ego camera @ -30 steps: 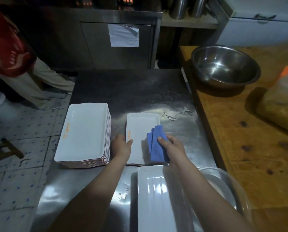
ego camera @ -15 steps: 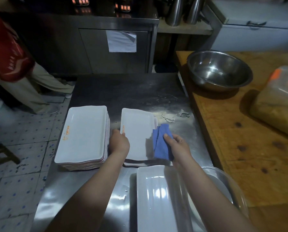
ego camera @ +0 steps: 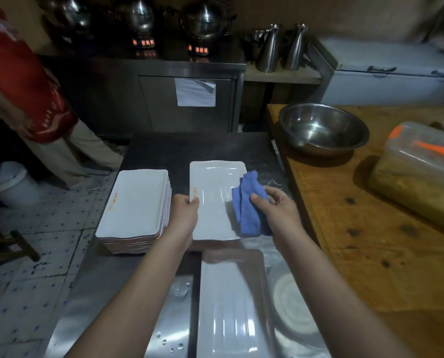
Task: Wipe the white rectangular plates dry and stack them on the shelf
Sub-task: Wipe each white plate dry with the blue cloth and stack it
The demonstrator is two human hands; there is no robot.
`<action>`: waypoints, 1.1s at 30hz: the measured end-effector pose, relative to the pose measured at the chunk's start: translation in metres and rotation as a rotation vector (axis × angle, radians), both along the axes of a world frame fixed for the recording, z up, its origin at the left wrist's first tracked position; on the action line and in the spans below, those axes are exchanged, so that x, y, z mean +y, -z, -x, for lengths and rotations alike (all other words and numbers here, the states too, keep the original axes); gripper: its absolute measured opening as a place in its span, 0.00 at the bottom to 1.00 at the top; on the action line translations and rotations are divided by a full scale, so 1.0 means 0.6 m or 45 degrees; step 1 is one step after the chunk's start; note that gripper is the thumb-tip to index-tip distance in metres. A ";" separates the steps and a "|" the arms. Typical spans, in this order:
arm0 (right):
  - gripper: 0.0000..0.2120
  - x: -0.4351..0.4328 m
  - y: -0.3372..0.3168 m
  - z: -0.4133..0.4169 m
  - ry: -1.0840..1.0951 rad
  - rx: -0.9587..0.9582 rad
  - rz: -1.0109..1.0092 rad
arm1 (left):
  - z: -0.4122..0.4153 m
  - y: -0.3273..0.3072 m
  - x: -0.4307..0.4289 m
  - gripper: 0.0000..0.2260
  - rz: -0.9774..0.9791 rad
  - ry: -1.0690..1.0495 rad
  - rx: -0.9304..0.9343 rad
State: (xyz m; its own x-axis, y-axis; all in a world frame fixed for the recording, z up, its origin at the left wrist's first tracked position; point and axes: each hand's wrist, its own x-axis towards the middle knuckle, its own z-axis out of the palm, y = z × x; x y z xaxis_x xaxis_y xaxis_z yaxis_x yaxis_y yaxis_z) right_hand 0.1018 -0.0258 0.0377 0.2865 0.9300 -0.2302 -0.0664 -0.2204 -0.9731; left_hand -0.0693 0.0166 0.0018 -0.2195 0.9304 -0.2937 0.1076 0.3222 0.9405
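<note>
Wiping is under way: left hand (ego camera: 184, 215) pinches the plate (ego camera: 214, 200) edge, right hand (ego camera: 277, 210) grips the blue cloth (ego camera: 246, 208) against it, apparently lifted off the bench (ego camera: 202, 148); next, the stack (ego camera: 135, 205).

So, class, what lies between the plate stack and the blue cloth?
The left hand, gripping the white plate's left edge, then that plate's bare surface; the head view shows it.
</note>
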 end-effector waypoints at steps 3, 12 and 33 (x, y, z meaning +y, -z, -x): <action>0.06 -0.027 -0.021 -0.007 0.055 0.019 -0.057 | -0.008 -0.021 -0.041 0.13 -0.015 -0.017 -0.060; 0.09 -0.117 -0.039 -0.089 0.227 0.176 -0.043 | -0.048 -0.049 -0.136 0.08 -0.057 -0.023 0.056; 0.03 -0.215 -0.022 -0.209 0.365 0.314 -0.017 | -0.203 -0.064 -0.204 0.05 -0.441 0.156 0.220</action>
